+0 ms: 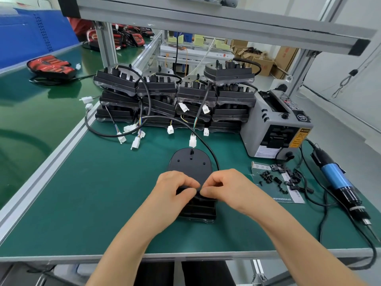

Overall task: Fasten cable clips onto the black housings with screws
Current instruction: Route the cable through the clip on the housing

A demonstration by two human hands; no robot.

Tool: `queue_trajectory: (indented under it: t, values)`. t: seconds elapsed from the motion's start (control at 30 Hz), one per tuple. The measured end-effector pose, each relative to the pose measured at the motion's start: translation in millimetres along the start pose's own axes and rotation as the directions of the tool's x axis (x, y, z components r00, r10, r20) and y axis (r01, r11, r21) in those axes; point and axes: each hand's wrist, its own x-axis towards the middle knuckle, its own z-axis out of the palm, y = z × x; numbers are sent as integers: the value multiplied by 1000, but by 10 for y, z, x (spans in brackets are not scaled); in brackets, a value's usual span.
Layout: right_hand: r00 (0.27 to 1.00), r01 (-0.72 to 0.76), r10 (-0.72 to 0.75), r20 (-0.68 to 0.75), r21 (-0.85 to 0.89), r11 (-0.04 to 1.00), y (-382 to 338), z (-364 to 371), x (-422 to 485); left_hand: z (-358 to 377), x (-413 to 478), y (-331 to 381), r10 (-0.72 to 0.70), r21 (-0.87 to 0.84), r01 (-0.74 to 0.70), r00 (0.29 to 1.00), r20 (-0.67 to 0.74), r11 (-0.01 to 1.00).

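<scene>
The black housing lies flat on the green table mat straight in front of you. Its rounded end points away from you and its ribbed end is toward the table's front edge. Your left hand and right hand meet over its middle, both with fingers curled. The thumb and forefinger of each hand pinch a small black piece where your fingertips come together. That piece is mostly covered, so it may be a cable clip, but you cannot be sure from here.

A black cable comes out from beside your right hand, curves along the housing's right side and runs back toward the stacked housings at the far edge of the mat. A white connector lies just beyond the rounded end.

To your right, a sheet of paper holds a small heap of black screws and, beside them, a scatter of loose cable clips. An electric screwdriver with a blue body lies on the mat right of the paper, tip toward you, well apart from both hands. A grey tape dispenser stands behind the paper, next to the stack. On the neighbouring table to the far left rests a red lamp unit.
</scene>
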Motion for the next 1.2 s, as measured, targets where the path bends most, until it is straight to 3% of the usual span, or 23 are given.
queue_trajectory:
  t: [0.37, 0.77, 1.2]
  values:
    - [993, 16, -34, 109, 156, 988, 40, -23, 70, 42, -82, -82, 88, 119, -82, 995, -45, 989]
    - [997, 32, -43, 71, 143, 989, 41, -7, 93, 12, -120, -96, 22, 17, -20, 997, -78, 1000]
    - [981, 10, -31, 191, 112, 994, -67, -45, 149, 85, -167, -123, 39, 13, -37, 983, -177, 999]
